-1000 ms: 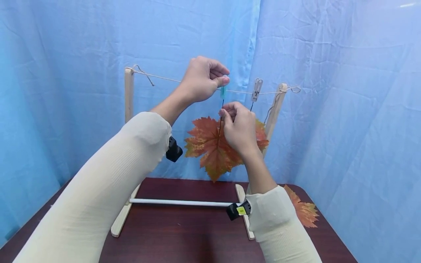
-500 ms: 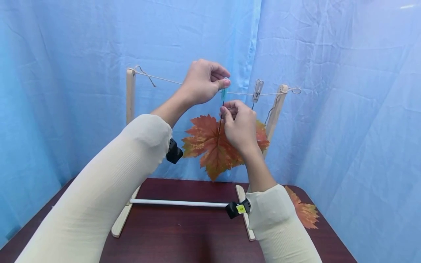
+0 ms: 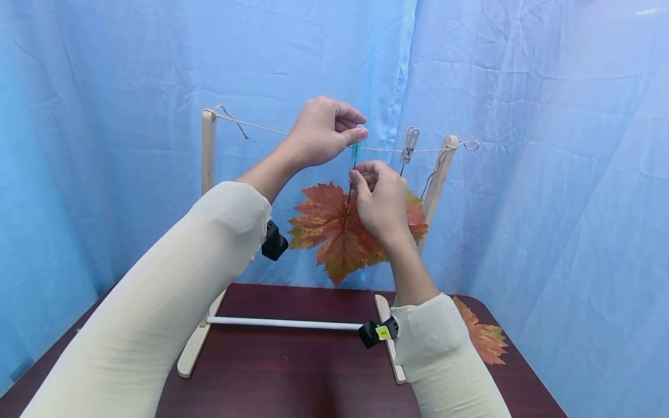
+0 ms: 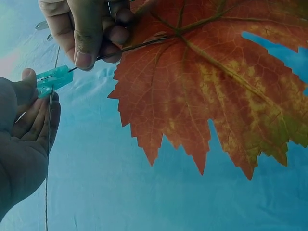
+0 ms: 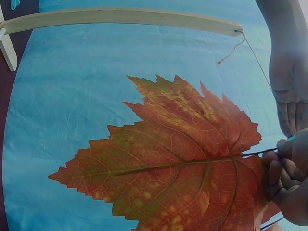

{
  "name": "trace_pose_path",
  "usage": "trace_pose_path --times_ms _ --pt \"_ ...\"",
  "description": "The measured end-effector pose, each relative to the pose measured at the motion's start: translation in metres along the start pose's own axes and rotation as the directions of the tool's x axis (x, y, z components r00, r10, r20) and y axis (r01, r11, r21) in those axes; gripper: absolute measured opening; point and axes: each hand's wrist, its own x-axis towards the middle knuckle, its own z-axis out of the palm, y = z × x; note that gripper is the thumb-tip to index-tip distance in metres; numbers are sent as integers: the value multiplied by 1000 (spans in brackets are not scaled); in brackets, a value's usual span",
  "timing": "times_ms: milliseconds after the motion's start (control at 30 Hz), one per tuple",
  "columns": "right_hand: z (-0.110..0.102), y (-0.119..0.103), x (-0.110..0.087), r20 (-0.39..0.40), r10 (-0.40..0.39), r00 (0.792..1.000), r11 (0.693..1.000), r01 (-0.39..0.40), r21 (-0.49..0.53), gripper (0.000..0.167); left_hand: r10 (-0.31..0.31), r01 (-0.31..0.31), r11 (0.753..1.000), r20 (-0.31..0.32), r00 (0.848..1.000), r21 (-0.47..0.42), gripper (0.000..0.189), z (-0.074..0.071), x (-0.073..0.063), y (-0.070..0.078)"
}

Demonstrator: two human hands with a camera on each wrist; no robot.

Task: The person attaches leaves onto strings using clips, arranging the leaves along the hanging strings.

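At the string [image 3: 381, 150], my left hand [image 3: 326, 130] pinches a teal clothespin [image 3: 356, 152] between thumb and fingers. Just below it, my right hand [image 3: 384, 197] pinches the thin dark stem [image 3: 349, 194] of an orange-red artificial maple leaf [image 3: 331, 232], which hangs down in front of the curtain. The left wrist view shows the stem's tip right at the lower end of the clothespin [image 4: 54, 81], with the string crossing it. In the right wrist view the leaf [image 5: 192, 163] spreads wide, and the clothespin is mostly hidden behind fingers.
A beige clothespin [image 3: 410, 145] on the string holds another leaf [image 3: 416, 217], partly hidden behind my right hand. The string joins two wooden posts [image 3: 208, 151], with a white rod [image 3: 284, 323] low between them. Another leaf [image 3: 486, 337] lies on the dark table [image 3: 261, 371].
The leaf has swung slightly to the left and its lower tip has risen a little. Both hands keep their pinches on the clothespin and the stem, nearly still.
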Motion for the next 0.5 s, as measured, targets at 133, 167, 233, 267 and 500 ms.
trace_pose_path --times_ms 133,167,233,267,500 --pt "-2 0 -1 3 7 1000 1000 -7 6 20 -4 4 1000 8 1000 13 33 -1 0 -1" --pt "-2 0 -1 3 7 1000 1000 -7 7 20 -5 5 1000 10 1000 18 34 -1 0 -1" --pt "-3 0 -2 7 5 1000 1000 -5 9 20 -7 7 1000 14 1000 27 35 -2 0 -2" --pt "-4 0 -2 9 4 1000 1000 -4 7 20 -7 7 1000 17 1000 28 36 -3 0 -2" --pt "-9 2 -5 22 6 1000 1000 -6 7 21 -19 19 1000 35 999 8 39 -6 -2 -3"
